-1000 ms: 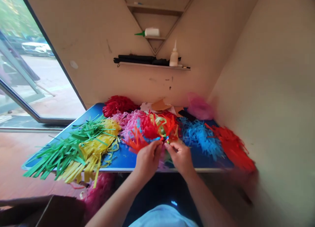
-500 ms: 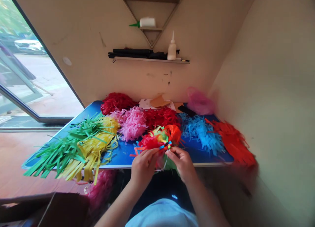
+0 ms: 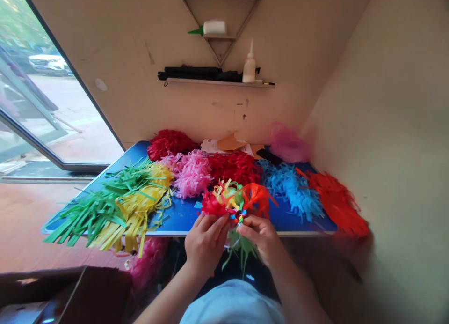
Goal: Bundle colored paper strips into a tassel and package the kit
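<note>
A multicoloured streamer pom-pom is between my hands at the table's front edge. Red, yellow, green and orange strips fan out from its middle, where short blue and yellow ends bunch together. Pale green strips dangle from it below the edge. My left hand is closed, its fingers gripping the bundle from the left. Thumb and index finger of my right hand pinch at the middle, where a thin white string passes by the fingertips and hangs down. The exact pinch point is partly hidden.
On the blue table lie green strips, yellow strips, a pink bundle, a dark red one, blue strips and orange-red strips. A cardboard box stands at lower left. A bottle stands on the shelf.
My left fingers have spread further over the bundle. The orange and yellow strips have fanned out wider, and more pale green strips show hanging below. The camera view has shifted slightly.
</note>
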A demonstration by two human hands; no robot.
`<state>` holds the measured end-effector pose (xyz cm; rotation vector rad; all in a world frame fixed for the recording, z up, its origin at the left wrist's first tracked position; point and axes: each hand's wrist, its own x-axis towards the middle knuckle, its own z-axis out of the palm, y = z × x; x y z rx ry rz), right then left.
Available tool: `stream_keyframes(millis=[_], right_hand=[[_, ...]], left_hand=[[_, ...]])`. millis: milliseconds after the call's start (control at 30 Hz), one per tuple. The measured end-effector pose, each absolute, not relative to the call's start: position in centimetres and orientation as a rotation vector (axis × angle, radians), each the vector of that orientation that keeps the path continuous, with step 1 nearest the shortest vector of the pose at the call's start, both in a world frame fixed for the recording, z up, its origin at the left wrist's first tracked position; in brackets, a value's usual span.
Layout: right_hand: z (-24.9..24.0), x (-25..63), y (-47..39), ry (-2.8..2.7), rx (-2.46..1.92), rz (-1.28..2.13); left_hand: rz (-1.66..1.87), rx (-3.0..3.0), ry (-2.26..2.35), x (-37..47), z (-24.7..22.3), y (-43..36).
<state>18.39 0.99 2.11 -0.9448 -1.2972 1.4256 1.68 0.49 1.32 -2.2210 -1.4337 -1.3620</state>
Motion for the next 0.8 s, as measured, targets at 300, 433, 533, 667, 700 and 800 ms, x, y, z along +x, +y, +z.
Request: stream_keyframes(millis=[300, 433, 533, 667, 700, 800], right_hand=[[2.0, 18.7, 0.9, -1.556, -0.908, 1.564], [2.0, 19.0, 0.9, -1.583, -0.835, 1.710], [2.3, 18.9, 0.7, -1.508, -0.839, 1.759], [2.7, 18.9, 0.3, -1.549, -0.889, 1.713], [2.8, 18.9, 0.2, -1.558, -0.898, 1.690], [2.6, 18.9, 0.2, -1.561, -0.906, 1.622]], left_hand=[[-1.182, -2.499, -1.235, -0.5, 6.1, -0.9], [-0.880, -3.139, -0.966, -1.4, 8.0, 0.6], [-0.902, -3.239, -1.008, -1.5, 7.5, 1.5], [-1.017, -3.249, -1.130, -1.6, 5.9, 1.8], [-1.054, -3.279, -1.141, -1.6, 5.6, 1.8], [-1.257, -3.367, -1.170, -1.6, 4.6, 1.8]])
